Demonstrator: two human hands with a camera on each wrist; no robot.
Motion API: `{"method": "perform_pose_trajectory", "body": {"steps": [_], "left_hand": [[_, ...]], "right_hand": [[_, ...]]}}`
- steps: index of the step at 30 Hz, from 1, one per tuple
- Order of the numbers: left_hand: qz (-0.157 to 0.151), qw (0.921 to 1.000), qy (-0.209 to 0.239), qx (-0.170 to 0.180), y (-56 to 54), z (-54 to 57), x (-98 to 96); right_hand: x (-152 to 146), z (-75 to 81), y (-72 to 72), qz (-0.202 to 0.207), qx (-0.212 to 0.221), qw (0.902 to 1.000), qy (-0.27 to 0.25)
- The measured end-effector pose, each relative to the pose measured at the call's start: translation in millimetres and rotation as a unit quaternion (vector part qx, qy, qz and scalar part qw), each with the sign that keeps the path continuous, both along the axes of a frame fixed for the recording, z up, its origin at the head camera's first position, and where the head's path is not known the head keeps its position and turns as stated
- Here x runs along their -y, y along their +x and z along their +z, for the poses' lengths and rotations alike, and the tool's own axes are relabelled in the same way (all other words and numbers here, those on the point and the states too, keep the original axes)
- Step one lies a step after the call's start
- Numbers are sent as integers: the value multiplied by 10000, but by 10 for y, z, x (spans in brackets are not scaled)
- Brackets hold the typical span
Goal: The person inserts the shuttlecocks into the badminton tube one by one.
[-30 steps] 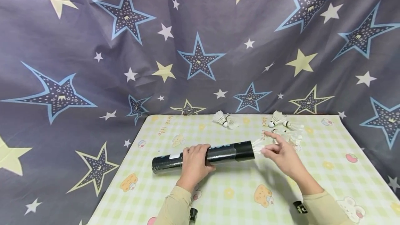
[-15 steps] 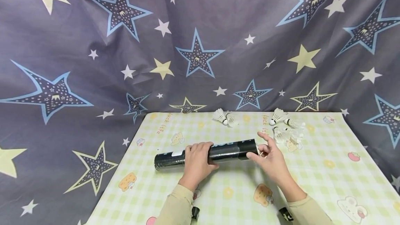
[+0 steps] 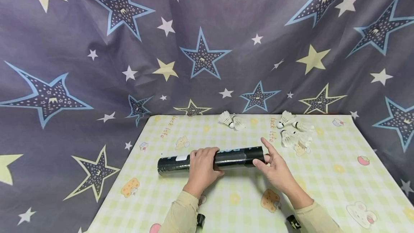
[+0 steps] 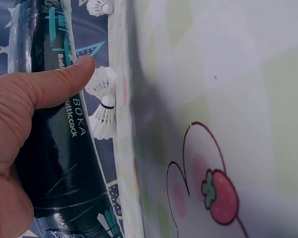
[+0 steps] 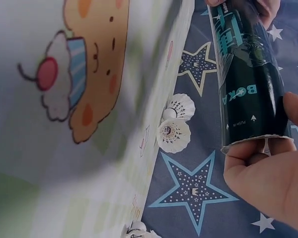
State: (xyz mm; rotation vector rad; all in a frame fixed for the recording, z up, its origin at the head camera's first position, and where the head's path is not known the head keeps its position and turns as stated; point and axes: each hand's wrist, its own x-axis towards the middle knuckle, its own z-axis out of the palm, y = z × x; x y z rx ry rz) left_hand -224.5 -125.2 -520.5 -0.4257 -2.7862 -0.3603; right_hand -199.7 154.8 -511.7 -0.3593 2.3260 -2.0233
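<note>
Star-printed cloth [image 3: 233,17] hangs behind a checked table [image 3: 323,179]. Above that, the black tube [image 3: 233,158] lies sideways in the left hand's [image 3: 203,168] grip. The right hand's [image 3: 279,172] fingers dip into its mouth, any pinch hidden. Feathers jutting there a second ago are gone, so a shuttlecock has apparently slid inside. Loose shuttlecocks [image 3: 288,138] lie beyond.

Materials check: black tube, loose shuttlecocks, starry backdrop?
Tube: probably cardboard in glossy plastic film; sharp highlights, wrinkled wrap, pale edge at the open end.
Shuttlecocks: matte white skirts, feather or plastic, can't tell; ribs and vanes show. Core material unclear.
Backdrop: matte woven-looking fabric, maybe polyester; soft folds and creases.
</note>
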Motion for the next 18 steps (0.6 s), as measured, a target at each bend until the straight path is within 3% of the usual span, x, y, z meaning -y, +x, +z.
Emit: {"method": "perform_pose_trajectory", "body": {"steps": [4,7,10,12,15,18], "left_hand": [[-16,10000,-39,-30,0,0,10],[-6,10000,-28,-23,0,6,15],[-12,10000,-19,-55,-10,6,18],[-37,10000,-36,-77,-17,-1,25],[-77,9999,-60,-90,-22,-22,33],[-90,9999,-65,-63,-13,-39,33]], "right_hand": [[-97,24,-23,-134,-241,9993,245],[-253,58,-104,-682,-430,9937,784],[-480,69,-239,-1435,-366,9749,1662],[-630,52,-335,-1669,-143,9608,2211],[-778,5,-468,-1566,150,9505,2678],[-820,-31,-572,-1222,501,9564,2605]]}}
